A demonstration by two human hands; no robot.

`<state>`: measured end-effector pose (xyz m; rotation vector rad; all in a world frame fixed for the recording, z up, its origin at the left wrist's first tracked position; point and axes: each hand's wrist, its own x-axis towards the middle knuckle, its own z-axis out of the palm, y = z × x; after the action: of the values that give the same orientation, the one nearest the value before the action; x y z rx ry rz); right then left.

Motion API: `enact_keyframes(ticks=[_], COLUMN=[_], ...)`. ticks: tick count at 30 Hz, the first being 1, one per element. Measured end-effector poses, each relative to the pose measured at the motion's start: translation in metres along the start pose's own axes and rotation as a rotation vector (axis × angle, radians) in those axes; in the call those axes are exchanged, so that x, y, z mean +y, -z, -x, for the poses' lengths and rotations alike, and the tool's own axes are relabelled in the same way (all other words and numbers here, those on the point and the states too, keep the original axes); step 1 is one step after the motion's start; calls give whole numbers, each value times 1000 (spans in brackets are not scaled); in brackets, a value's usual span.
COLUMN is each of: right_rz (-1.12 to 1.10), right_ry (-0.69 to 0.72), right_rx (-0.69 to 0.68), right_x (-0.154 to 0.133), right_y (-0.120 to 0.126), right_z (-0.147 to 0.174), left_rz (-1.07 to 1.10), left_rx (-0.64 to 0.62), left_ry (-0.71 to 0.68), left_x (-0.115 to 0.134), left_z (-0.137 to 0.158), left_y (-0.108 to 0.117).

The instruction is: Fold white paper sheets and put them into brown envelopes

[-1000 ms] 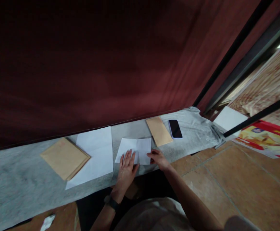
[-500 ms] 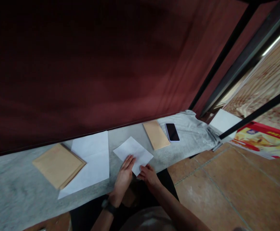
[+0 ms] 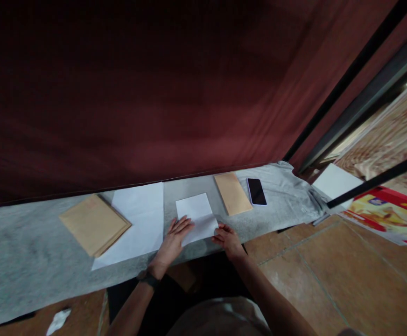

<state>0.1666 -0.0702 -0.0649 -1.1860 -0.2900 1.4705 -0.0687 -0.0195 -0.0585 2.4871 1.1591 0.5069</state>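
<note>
A small white sheet of paper (image 3: 197,212), which looks folded, lies in front of me with a crease line across it. My left hand (image 3: 175,238) rests with its fingers stretched out over the paper's lower left edge. At the lower right corner, the bent fingers of my right hand (image 3: 227,239) pinch the paper's edge. Just beyond the paper, to the right, lies a brown envelope (image 3: 233,193). Left of my left hand, several stacked brown envelopes (image 3: 93,224) overlap larger white paper (image 3: 143,219).
A phone (image 3: 257,192) lies right of the single envelope. The narrow surface has a grey cloth cover (image 3: 17,261) and meets a dark red panel (image 3: 136,116) behind. At right are a black bar (image 3: 378,179), a colourful box (image 3: 389,212) and the tiled floor (image 3: 301,275).
The small white paper has turned from a diamond position to nearly square with me. My right hand has shifted right along it; my left hand lies flatter at its left edge. The view has shifted slightly.
</note>
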Motion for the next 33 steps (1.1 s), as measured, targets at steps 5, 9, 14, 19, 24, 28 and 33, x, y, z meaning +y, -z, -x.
enact_keyframes(ticks=[5, 9, 14, 19, 24, 28, 33], right_rz=[-8, 61, 584, 1208, 1293, 1266, 1337], right_ry=[34, 75, 483, 858, 882, 879, 864], right_rx=[-42, -67, -104, -340, -389, -373, -342], right_x=[8, 12, 3, -7, -5, -7, -14], right_y=[-9, 2, 22, 31, 36, 35, 28], right_z=[7, 9, 4, -6, -17, -22, -29], left_rz=[-46, -22, 46, 60, 137, 264, 369], left_rx=[118, 148, 190, 152, 126, 181, 265], left_ry=[44, 54, 84, 45, 93, 161, 371], left_x=[10, 11, 10, 11, 0, -6, 0], left_z=[24, 35, 31, 31, 35, 35, 24], left_y=[-15, -24, -18, -14, -13, -14, -12])
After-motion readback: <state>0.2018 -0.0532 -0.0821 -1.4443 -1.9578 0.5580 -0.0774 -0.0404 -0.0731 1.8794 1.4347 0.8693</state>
